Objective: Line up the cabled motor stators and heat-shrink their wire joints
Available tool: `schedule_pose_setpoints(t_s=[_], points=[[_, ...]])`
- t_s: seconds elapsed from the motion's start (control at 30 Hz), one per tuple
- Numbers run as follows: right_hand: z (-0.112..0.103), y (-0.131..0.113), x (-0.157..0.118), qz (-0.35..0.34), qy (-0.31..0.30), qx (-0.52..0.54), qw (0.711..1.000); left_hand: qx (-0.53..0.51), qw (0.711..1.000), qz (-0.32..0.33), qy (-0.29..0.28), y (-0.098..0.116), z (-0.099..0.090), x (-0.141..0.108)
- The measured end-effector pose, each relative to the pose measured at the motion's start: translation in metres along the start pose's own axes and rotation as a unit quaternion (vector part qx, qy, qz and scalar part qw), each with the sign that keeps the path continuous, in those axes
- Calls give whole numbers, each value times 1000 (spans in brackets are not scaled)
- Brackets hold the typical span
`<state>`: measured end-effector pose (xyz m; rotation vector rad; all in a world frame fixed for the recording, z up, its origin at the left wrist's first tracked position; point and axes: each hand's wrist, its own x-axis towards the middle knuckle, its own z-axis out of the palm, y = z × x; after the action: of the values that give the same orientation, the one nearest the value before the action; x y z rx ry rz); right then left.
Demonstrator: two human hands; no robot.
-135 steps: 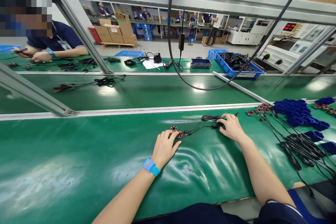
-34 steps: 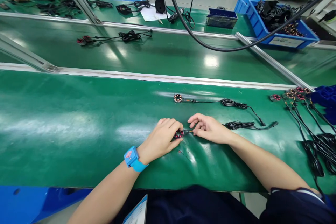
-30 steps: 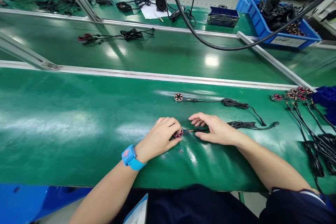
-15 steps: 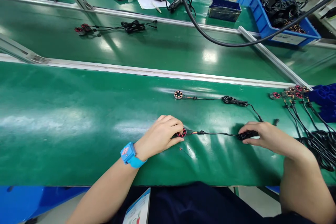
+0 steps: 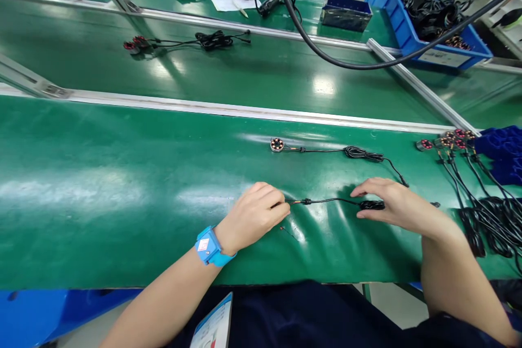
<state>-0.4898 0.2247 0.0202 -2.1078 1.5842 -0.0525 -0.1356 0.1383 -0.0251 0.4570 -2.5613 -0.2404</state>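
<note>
Your left hand (image 5: 255,215) is closed at the wired end of the near lead (image 5: 332,199); whatever sits inside that grip is hidden by your fingers. That grip seems to act as an anchor, pinning one end low over the counter (image 5: 122,174) so the lead runs across in a fairly straight line.

Your right hand (image 5: 402,206) has its fingers parted, thumb on your side and the others on the far side, around the coil (image 5: 372,205). The bundle lies between them, partly covered; I can't tell whether a fingertip touches it. That spread probably lets you guide the coil without squeezing its loops. A small plug (image 5: 435,204) shows just past your right wrist.

Beyond your hands, the far ring (image 5: 277,144) lies flat with its copper windings up, its far coil (image 5: 362,153) stretched rightward, roughly parallel to the near lead. That spacing likely helps the two avoid tangling. On your right, more rings (image 5: 451,141) sit grouped beside blue pieces (image 5: 503,147), with their bundled leads (image 5: 489,223) running back towards you, probably so the cords lie alike.
</note>
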Motion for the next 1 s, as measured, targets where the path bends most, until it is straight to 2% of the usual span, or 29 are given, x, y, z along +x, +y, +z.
schedule_pose_setpoints(t_s=[0.13, 0.27, 0.43, 0.5, 0.6, 0.7, 0.8, 0.87, 1.0], points=[[7, -3, 16, -3, -22, -7, 1000, 56, 998, 8, -14, 2, 7, -2], [11, 2, 15, 16, -41, 27, 999, 63, 998, -4, -29, 0, 10, -4], [8, -1, 7, 15, -46, 54, 997, -31, 999, -33, -21, -5, 2, -5], [2, 0, 5, 10, -4, 51, 999, -70, 994, -77, 15, -13, -7, -2], [-7, 14, 9, 33, 122, -12, 992, -44, 984, -160, 69, -36, -17, 10], [-7, 43, 24, 68, 201, -102, 972, -11, 977, -211, 37, -66, -10, 28], [-1, 70, 39, 90, 210, -126, 965, -26, 973, -231, -13, -88, 7, 42], [2, 81, 40, 103, 198, -119, 968, -55, 970, -233, -30, -94, 17, 47], [-1, 89, 9, 123, 156, -91, 976, -93, 974, -202, -50, -87, 24, 48]])
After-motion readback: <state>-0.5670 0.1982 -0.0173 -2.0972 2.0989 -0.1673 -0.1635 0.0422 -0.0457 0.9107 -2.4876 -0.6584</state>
